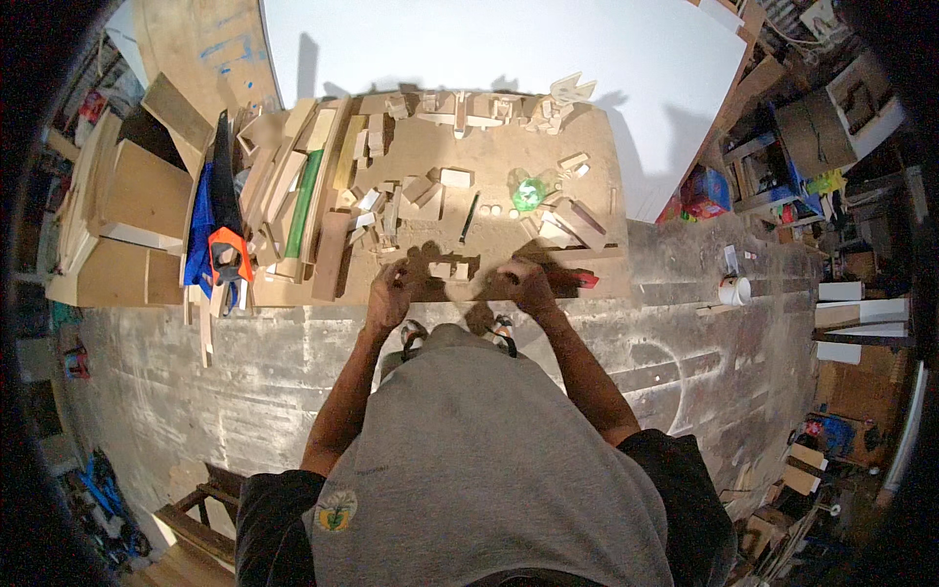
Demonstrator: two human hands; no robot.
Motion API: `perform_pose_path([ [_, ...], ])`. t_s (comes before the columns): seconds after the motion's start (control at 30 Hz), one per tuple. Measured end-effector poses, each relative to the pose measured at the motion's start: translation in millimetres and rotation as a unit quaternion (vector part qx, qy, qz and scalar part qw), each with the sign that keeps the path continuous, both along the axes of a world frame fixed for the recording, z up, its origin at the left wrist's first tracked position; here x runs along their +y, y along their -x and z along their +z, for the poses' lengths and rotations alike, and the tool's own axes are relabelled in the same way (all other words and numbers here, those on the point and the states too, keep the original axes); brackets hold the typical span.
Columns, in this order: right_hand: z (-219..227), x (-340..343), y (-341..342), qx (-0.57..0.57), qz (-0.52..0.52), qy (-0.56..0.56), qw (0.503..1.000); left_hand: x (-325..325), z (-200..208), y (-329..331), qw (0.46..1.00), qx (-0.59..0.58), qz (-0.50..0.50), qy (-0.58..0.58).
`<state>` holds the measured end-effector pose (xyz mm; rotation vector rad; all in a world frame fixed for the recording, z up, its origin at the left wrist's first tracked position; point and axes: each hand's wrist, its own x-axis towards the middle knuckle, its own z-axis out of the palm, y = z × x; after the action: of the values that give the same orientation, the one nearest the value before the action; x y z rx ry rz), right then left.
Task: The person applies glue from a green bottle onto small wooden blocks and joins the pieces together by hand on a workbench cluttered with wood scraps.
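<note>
Both my hands are at the near edge of a wooden worktable (pixel 499 147). My left hand (pixel 389 295) has its fingers curled together, and what they hold, if anything, is too small to make out. To its right my right hand (pixel 528 286) is closed in a similar way, its fingertips partly in shadow. A small pale wood block (pixel 450 270) with a notched look lies on the table between the hands. Beyond it are a thin black pen-like tool (pixel 470 217) and a clear green container (pixel 528 193). A red object (pixel 587 280) lies just right of my right hand.
Wood offcuts (pixel 423 194) are scattered over the table, with more along its far edge. Long boards (pixel 333 245) and a handsaw with an orange handle (pixel 231 252) lie at the left. A white board (pixel 509 44) stretches behind. On the floor at right stands a white bucket (pixel 734 291).
</note>
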<state>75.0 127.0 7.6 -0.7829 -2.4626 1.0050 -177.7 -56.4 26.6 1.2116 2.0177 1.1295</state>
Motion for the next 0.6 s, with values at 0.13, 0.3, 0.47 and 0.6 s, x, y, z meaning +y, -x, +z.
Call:
perform_pose_path([
  [0.13, -22, -22, 7, 0.03, -0.017, -0.018, 0.999, -30, -16, -20, 0.998, -0.024, 0.048, 0.026],
  [0.3, -12, -24, 12, -0.057, -0.024, -0.013, 0.998, -44, -9, -70, 0.988, -0.122, 0.02, 0.087],
  [0.47, -24, -25, 13, -0.031, 0.006, -0.017, 0.999, -30, -12, -105, 0.979, -0.177, 0.026, 0.101],
  [0.6, 6, -26, 3, 0.028, 0.059, 0.042, 0.997, 5, 1, -134, 0.928, -0.346, 0.116, 0.079],
])
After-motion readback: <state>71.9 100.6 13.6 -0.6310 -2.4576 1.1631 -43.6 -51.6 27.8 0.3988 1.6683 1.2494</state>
